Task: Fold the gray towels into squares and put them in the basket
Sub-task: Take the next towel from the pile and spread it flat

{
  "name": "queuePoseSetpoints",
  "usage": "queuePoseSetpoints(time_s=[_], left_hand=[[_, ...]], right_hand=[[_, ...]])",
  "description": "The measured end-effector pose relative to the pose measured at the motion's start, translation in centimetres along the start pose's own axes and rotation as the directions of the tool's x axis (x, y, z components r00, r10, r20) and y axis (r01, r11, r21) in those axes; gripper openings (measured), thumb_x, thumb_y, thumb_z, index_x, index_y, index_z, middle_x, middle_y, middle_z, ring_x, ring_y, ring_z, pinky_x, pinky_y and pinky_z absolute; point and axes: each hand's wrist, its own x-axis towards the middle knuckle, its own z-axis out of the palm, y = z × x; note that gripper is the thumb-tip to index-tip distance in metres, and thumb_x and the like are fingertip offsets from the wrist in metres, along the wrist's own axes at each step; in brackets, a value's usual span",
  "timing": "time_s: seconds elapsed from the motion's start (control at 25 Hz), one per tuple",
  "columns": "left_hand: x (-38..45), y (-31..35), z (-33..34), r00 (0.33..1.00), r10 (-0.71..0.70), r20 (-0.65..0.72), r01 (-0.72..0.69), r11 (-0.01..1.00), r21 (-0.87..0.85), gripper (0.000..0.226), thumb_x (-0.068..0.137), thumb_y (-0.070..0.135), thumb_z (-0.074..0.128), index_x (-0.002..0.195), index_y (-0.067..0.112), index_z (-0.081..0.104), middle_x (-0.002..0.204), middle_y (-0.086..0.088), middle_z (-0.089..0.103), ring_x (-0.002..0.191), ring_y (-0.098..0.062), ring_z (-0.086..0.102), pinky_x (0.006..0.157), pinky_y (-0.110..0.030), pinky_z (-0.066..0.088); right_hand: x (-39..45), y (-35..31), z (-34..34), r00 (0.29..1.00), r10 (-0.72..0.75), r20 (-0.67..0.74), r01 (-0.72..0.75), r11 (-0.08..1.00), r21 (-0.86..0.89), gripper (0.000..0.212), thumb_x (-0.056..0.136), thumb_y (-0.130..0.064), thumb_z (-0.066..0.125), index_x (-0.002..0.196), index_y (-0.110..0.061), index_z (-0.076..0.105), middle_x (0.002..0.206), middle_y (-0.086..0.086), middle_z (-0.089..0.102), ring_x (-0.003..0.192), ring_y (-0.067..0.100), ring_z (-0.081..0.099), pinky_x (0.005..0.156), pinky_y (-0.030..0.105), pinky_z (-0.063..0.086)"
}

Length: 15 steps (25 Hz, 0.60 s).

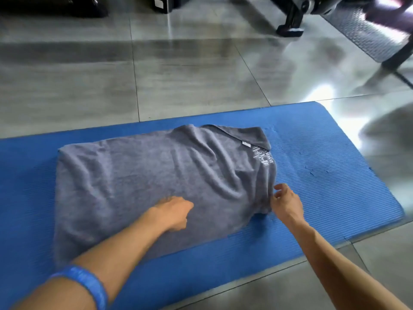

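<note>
Gray towel (pixel 145 184) under the curled left hand (pixel 173 212), right hand (pixel 287 203) fingers pinching its right edge.

Left hand (pixel 173 212) presses gray towel (pixel 138 180) on blue mat (pixel 324 175); right hand (pixel 287 203) pinches its edge

The left hand's (pixel 173 212) fingers curl under the palm, so whether they pinch the gray towel (pixel 156 182) or only rest on it cannot be told. The right hand's (pixel 287 203) fingertips meet the towel's right edge, yet whether its grip has closed on the cloth is unclear. White lettering (pixel 264 158) near the towel's far right corner is too small and warped to read. The blue mat (pixel 324 175) runs off the left edge. Both forearms leave the bottom edge, the left wearing a blue wristband (pixel 87 285) whose print is blurred. Dark equipment (pixel 290 16) along the top is cut off and smeared.
</note>
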Motion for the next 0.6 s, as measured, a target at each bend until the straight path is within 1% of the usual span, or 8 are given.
queuePoseSetpoints(time_s=[0.08,0.16,0.2,0.28,0.4,0.48,0.52,0.6], left_hand=[[2.1,2.5,1.8,0.998,-0.054,-0.026,0.053,0.996,-0.067,0.033,0.092,0.018,0.052,0.125,0.017,0.05,0.13,-0.009,0.049,0.12,-0.032,0.051,0.097,-0.042,0.042],[3.3,4.3,3.2,0.989,-0.126,-0.081,0.116,0.987,-0.111,0.049,0.091,0.015,0.055,0.136,0.019,0.039,0.134,-0.01,0.038,0.12,-0.032,0.045,0.096,-0.044,0.044],[3.7,4.8,3.7,0.982,-0.164,-0.097,0.15,0.979,-0.136,0.062,0.09,0.012,0.056,0.144,0.022,0.029,0.137,-0.01,0.033,0.121,-0.032,0.042,0.095,-0.044,0.047],[4.3,5.1,4.5,0.967,-0.222,-0.126,0.202,0.967,-0.155,0.084,0.087,0.008,0.059,0.153,0.026,0.01,0.14,-0.008,0.027,0.122,-0.03,0.037,0.094,-0.043,0.048],[4.8,5.0,4.9,0.95,-0.273,-0.15,0.248,0.955,-0.164,0.096,0.086,0.012,0.066,0.154,0.028,0.001,0.14,-0.006,0.025,0.122,-0.029,0.034,0.094,-0.043,0.046],[4.9,5.0,5.0,0.949,-0.274,-0.159,0.247,0.954,-0.169,0.097,0.085,0.013,0.068,0.154,0.028,0.001,0.14,-0.006,0.023,0.121,-0.029,0.033,0.094,-0.042,0.046],[4.9,5.0,5.0,0.948,-0.27,-0.168,0.24,0.955,-0.176,0.096,0.085,0.013,0.067,0.154,0.028,0.002,0.14,-0.006,0.023,0.12,-0.029,0.033,0.095,-0.041,0.046],[4.8,4.8,5.0,0.952,-0.254,-0.172,0.221,0.957,-0.187,0.096,0.086,0.014,0.067,0.154,0.029,0.002,0.141,-0.006,0.021,0.12,-0.028,0.032,0.098,-0.042,0.045]], right_hand=[[1.8,2.1,0.9,0.984,0.159,0.077,-0.172,0.96,0.222,0.043,0.077,-0.021,0.06,0.118,-0.012,0.059,0.101,0.009,0.068,0.092,0.029,0.063,0.08,0.043,0.053],[2.9,3.0,2.1,0.942,0.282,0.183,-0.334,0.843,0.422,0.039,0.076,-0.019,0.06,0.114,-0.014,0.059,0.095,0.013,0.066,0.076,0.026,0.06,0.06,0.039,0.054],[3.2,2.9,2.4,0.928,0.305,0.214,-0.373,0.783,0.498,0.033,0.081,-0.01,0.056,0.113,-0.013,0.059,0.093,0.015,0.065,0.071,0.026,0.059,0.052,0.033,0.05],[4.0,2.2,2.6,0.91,0.344,0.231,-0.409,0.659,0.632,0.032,0.088,0.004,0.045,0.115,-0.007,0.058,0.089,0.018,0.063,0.064,0.025,0.059,0.047,0.027,0.046],[5.2,0.5,2.5,0.885,0.36,0.296,-0.439,0.43,0.789,0.027,0.093,0.01,0.04,0.108,-0.009,0.052,0.075,0.014,0.062,0.043,0.019,0.06,0.036,0.021,0.043],[5.1,-1.0,2.8,0.902,0.266,0.341,-0.428,0.44,0.79,0.021,0.094,0.003,0.05,0.11,-0.009,0.052,0.075,0.013,0.064,0.039,0.014,0.058,0.034,0.02,0.039],[5.1,-1.7,3.5,0.913,0.201,0.354,-0.407,0.499,0.765,0.02,0.093,-0.005,0.059,0.111,-0.009,0.054,0.078,0.012,0.065,0.042,0.014,0.058,0.035,0.021,0.039],[5.2,-3.1,4.6,0.939,0.173,0.297,-0.332,0.678,0.656,0.038,0.082,-0.032,0.074,0.109,-0.018,0.053,0.089,0.005,0.066,0.059,0.018,0.062,0.043,0.026,0.047]])
